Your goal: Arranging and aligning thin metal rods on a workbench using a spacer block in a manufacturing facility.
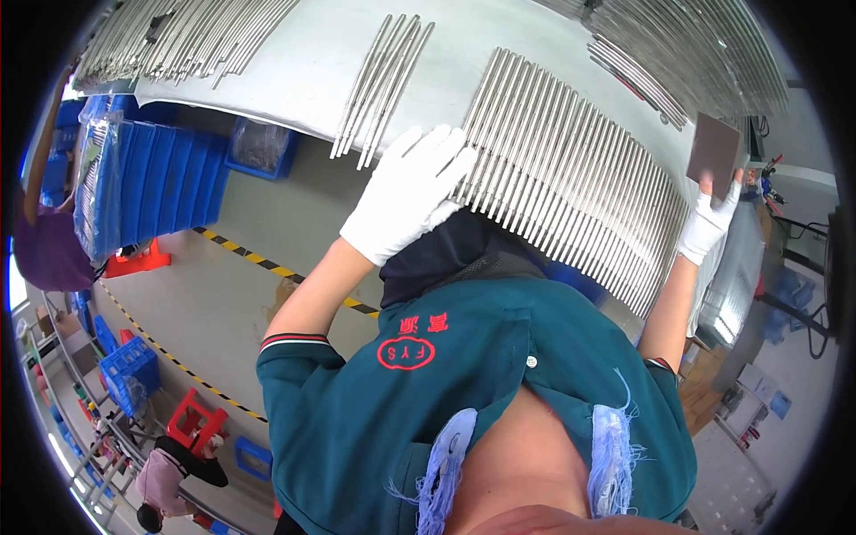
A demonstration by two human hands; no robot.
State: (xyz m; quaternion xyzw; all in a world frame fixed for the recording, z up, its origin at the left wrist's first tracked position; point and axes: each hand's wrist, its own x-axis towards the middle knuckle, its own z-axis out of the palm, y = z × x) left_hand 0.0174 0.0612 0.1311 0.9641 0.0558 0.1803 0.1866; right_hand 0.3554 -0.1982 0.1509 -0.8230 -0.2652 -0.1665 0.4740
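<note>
A long row of slim silver metal rods (571, 169) lies side by side on the white-covered table in front of me. My left hand (410, 192), in a white glove, rests with fingers stretched out at the row's left end; whether it presses on the end rods is hard to tell. Past the row's right end, my right hand (711, 223) grips a flat, brownish-grey rectangular pad (715, 156) by its near edge. Bare fingertips show at that glove's ends. Several more rods (383, 85) lie as a small separate group beyond my left hand.
More rods (192, 40) lie at the table's far left, and a large stack (691, 53) lies at the far right. Nested blue crates (165, 174) stand left of the table (312, 53). A person in pink (165, 486) is at the lower left, near a red stool (194, 419).
</note>
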